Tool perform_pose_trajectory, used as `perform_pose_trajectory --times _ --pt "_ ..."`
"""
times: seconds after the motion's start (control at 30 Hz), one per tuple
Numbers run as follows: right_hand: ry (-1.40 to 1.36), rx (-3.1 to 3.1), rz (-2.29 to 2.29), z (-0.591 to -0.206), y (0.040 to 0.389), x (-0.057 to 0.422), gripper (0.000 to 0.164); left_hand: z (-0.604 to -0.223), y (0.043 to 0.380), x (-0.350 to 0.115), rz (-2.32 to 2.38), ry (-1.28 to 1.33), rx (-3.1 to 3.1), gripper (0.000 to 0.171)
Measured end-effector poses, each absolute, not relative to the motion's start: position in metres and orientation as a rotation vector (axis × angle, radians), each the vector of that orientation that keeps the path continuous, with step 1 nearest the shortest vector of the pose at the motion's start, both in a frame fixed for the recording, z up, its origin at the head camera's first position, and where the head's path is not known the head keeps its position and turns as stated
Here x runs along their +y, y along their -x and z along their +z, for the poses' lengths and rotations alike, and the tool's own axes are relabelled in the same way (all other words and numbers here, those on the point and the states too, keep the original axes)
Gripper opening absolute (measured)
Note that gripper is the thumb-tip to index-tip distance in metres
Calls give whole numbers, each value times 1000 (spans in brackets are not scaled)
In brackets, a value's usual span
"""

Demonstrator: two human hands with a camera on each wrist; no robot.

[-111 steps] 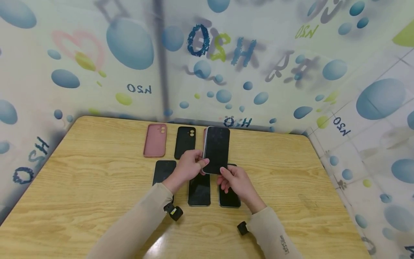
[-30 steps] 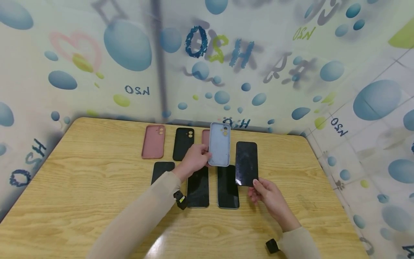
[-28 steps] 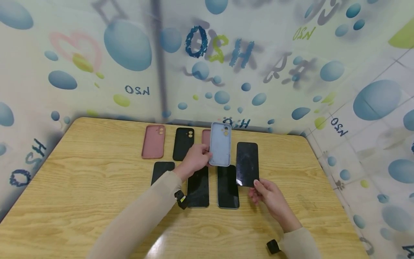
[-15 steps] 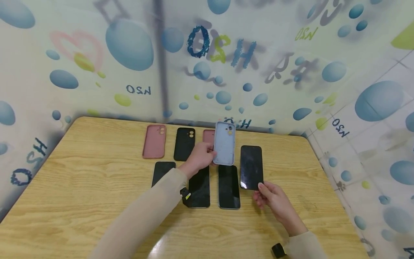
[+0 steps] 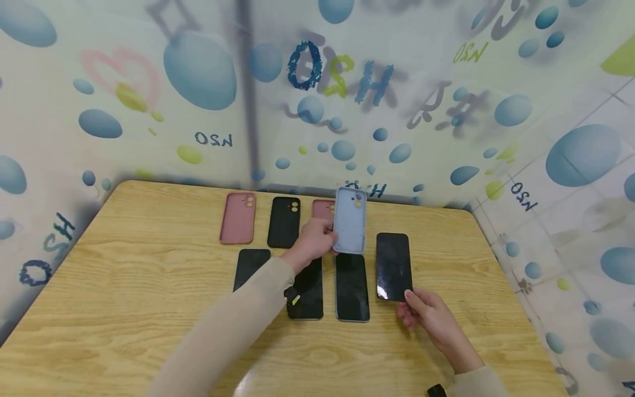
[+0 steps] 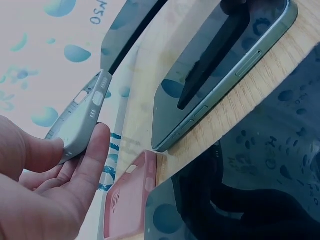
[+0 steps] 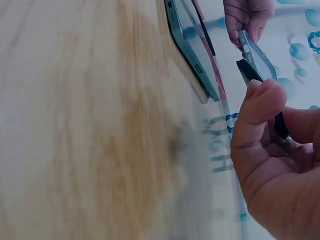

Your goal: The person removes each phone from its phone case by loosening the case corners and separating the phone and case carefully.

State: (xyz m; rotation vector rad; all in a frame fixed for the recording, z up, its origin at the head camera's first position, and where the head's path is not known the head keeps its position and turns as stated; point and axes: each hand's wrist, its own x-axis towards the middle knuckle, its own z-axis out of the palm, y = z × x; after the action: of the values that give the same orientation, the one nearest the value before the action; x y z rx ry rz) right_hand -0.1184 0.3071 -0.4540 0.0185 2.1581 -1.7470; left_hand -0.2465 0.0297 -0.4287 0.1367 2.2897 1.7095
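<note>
My left hand (image 5: 317, 240) pinches a light blue phone case (image 5: 350, 220) by its lower left edge, holding it above the table with its hollow inside facing me. In the left wrist view the thumb and fingers grip the case (image 6: 82, 117) at one end. To the right, my right hand (image 5: 431, 320) grips a black-screened smartphone (image 5: 394, 267) by its lower right corner, thumb on the screen. This phone is raised off the table and apart from the case. In the right wrist view the fingers largely hide the phone (image 7: 248, 72).
Three smartphones lie in a row: left (image 5: 252, 264), partly under my left arm, middle (image 5: 310, 292) and right (image 5: 352, 286). Behind them lie a pink case (image 5: 238, 218), a black case (image 5: 284, 222) and another pink case (image 5: 322, 207), partly hidden. A patterned wall backs the wooden table (image 5: 129, 264).
Earliest, both hands held one phone together at the centre; the blue case and phone are now separate. Over the last second, the phone moved right and toward me, the case slightly right.
</note>
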Motion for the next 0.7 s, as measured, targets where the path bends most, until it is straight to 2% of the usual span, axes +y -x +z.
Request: perform_pose_trajectory --times 0.7 --pt "-87 2047 -1698 -462 101 329 34 -429 249 41 1722 -100 2221 23"
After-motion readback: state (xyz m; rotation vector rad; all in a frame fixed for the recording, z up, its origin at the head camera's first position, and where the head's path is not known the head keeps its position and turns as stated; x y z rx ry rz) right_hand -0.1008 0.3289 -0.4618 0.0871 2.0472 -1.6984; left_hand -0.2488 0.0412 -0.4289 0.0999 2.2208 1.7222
